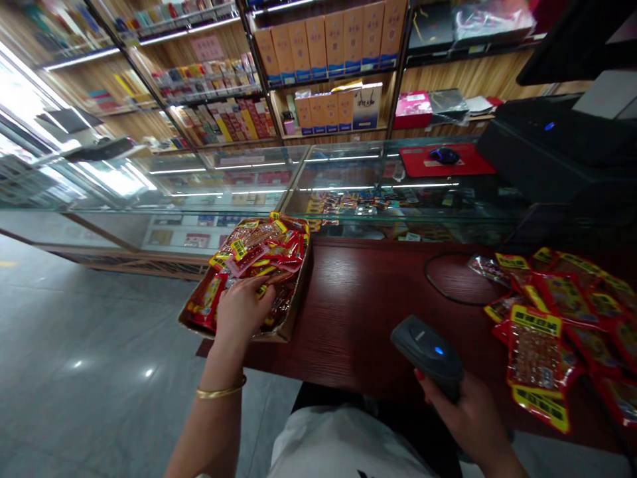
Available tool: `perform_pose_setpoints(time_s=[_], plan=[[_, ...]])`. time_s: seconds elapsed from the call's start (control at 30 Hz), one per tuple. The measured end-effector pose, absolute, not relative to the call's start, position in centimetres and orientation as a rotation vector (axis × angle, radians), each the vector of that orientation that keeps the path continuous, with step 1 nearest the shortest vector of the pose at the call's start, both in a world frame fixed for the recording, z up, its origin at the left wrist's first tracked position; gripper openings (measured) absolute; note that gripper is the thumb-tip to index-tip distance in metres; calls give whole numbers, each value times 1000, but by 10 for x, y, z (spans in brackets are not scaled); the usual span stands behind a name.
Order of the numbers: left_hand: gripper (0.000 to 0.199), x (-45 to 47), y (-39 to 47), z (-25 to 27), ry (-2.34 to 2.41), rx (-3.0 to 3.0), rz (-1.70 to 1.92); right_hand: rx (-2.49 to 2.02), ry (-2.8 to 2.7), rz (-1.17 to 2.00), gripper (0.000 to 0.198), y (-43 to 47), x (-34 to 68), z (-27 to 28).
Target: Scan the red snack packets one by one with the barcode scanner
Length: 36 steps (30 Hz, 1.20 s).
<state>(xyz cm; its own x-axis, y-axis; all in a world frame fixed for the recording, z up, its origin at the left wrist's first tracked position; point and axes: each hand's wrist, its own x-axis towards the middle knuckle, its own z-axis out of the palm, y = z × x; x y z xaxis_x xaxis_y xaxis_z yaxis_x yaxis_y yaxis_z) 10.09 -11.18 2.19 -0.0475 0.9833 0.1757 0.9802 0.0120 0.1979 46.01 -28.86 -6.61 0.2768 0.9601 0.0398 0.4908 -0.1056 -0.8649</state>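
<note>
My left hand (pixel 243 305) rests on the packets inside a cardboard box (pixel 286 328) at the counter's left end. Its thumb and fingers look apart, though some fingertips are hidden among the packets. Red and yellow snack packets (pixel 269 245) fill the box in a loose heap. In my right hand (pixel 470 411) is a dark handheld barcode scanner (pixel 423 348), with a blue light lit on top and its head pointing up and left. Right of the scanner lies a spread pile of similar snack packets; one clear-fronted packet (pixel 535 352) is on top.
A dark red wooden counter (pixel 353 299) lies before me, with a black cable (pixel 438 285) curving across it. Behind it stands a glass display case (pixel 338 172) bearing a mouse (pixel 444 155) on a red mat (pixel 413 162). Dark checkout equipment (pixel 557 153) stands at right, and stocked shelves line the wall.
</note>
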Motion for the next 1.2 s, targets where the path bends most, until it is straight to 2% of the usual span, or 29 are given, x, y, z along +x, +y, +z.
perform_pose_setpoints(time_s=[0.13,0.23,0.4,0.6,0.77,0.83,1.0,1.13,1.2], plan=[[39,95,-125,36,2228,1705,960,-1750,-1267,725,35,-289,461,-64],[43,110,-128,43,1956,1361,1202,-1751,-1261,730,35,-289,464,-69],[53,172,-116,20,1386,1072,1085,-1722,-1309,706,37,-289,470,-74],[47,241,-100,-45,1094,922,934,-1738,-1301,678,38,-294,470,-66],[15,258,-88,-86,1025,1209,1018,-1754,-1261,673,38,-296,468,-62],[12,257,-85,-95,1021,1260,1008,-1769,-1261,664,38,-296,469,-62],[23,243,-80,-96,934,1336,939,-1820,-1293,618,36,-291,474,-65],[42,232,-74,-93,807,1352,860,-1904,-1291,654,41,-284,481,-69],[42,230,-72,-94,781,1347,851,-1941,-1254,704,44,-279,485,-70]])
